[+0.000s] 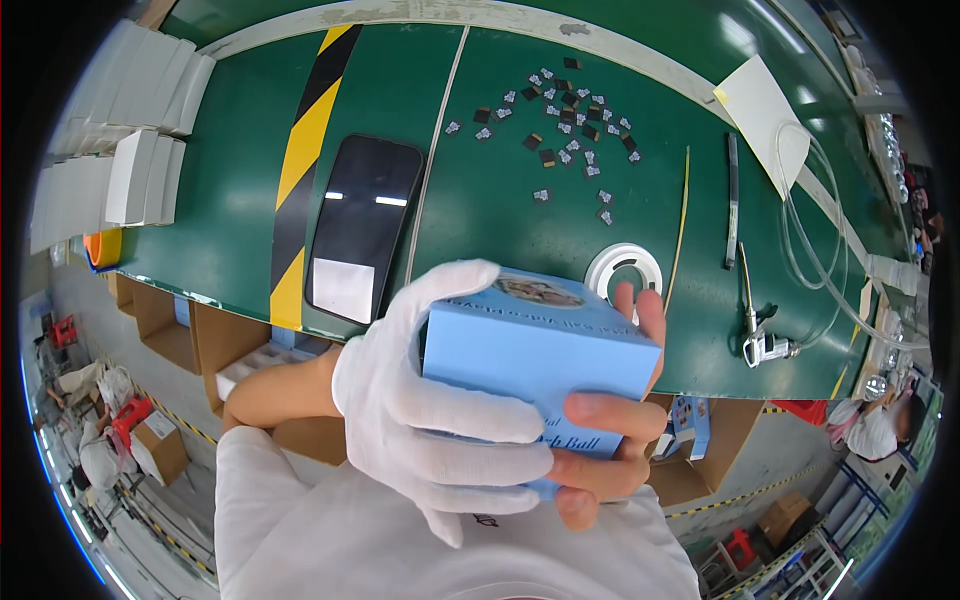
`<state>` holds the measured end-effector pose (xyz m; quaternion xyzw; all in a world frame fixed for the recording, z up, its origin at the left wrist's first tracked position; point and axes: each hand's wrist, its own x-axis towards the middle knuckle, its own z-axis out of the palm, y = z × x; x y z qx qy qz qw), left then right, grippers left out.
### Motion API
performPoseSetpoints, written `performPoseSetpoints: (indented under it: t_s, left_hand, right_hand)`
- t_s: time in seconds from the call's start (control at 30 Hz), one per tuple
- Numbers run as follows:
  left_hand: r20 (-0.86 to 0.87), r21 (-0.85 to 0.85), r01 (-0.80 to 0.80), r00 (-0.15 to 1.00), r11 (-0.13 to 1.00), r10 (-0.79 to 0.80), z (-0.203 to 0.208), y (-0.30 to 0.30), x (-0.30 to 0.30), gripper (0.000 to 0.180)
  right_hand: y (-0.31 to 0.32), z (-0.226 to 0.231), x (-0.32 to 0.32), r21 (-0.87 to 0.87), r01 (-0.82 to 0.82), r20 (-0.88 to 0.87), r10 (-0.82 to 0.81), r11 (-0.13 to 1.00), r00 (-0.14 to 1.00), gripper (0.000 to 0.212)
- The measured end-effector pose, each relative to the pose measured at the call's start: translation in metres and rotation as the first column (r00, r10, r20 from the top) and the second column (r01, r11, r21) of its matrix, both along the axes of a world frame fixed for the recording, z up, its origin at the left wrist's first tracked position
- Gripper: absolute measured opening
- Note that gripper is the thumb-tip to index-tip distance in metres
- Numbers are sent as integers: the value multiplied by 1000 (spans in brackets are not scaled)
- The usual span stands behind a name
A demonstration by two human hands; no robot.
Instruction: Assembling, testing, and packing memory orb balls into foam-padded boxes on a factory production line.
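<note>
A light-blue printed cardboard box (530, 365) is held between both hands at the table's front edge, close to my body. My left hand (440, 410), in a white glove, wraps round its left side, with the thumb along the top edge and the fingers across the near face. My bare right hand (610, 440) grips the right side, some fingers on the near face and others behind the far corner. Just beyond the box lies a white ring (597, 268), partly covered by it. Left of the box rests a black phone-like device (365, 220) with a white patch.
Several small memory cards (570, 115) lie scattered on the green table (480, 240). An air gun (765, 345) with a clear hose (830, 270) lies at the right. White boxes (120, 90) are stacked at the far left. Open cartons (225, 345) stand below the edge.
</note>
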<state>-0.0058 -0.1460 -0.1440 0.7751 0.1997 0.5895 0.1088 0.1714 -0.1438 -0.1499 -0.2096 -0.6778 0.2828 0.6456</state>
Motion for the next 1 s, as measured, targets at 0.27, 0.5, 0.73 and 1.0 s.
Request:
performPoseSetpoints:
  t_s: [0.27, 0.5, 0.73, 1.0]
  left_hand:
    - [-150, -74, 35, 988, 997, -46, 10, 22, -18, 34]
    - [158, -300, 84, 987, 950, -37, -1, 17, -20, 66]
    - [131, -310, -7, 990, 951, 50, 3, 12, -17, 105]
    - [160, -365, -45, 981, 930, 110, -6, 5, -10, 112]
  right_hand:
    - [10, -1, 4, -15, -1, -8, 1, 1000, 1000, 30]
    - [-8, 49, 29, 26, 104, 555, -101, 994, 826, 32]
    - [11, 129, 22, 523, -146, 782, -404, 840, 475, 91]
    - [21, 174, 11, 448, -228, 846, -328, 864, 419, 144]
